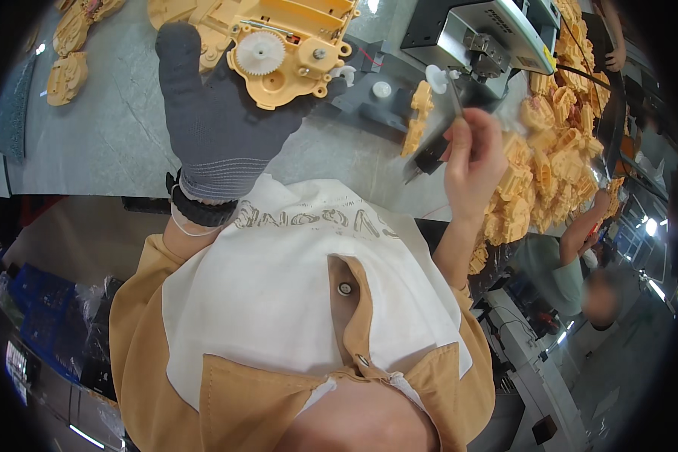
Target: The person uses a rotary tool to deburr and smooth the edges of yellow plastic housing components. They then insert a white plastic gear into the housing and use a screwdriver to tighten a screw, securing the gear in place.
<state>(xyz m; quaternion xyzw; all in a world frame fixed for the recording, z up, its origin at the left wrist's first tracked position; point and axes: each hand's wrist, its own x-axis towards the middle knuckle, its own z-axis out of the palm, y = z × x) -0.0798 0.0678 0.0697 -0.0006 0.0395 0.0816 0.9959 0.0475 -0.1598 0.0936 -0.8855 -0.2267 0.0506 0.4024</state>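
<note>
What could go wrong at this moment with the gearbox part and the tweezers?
1. The white gear sits exposed on the yellow housing, which the gloved left hand holds above the table; a tilt might let it drop off.
2. The right hand holds tweezers with a small white piece at their tip; a loose pinch could let it fall among the piled yellow parts.

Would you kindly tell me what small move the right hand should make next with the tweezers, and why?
Probably carry the small white gear held at the tip of the tweezers in the right hand leftward to the yellow gearbox housing. The gloved left hand holds that housing open side up, with one white gear seated and bare posts beside it.
</note>
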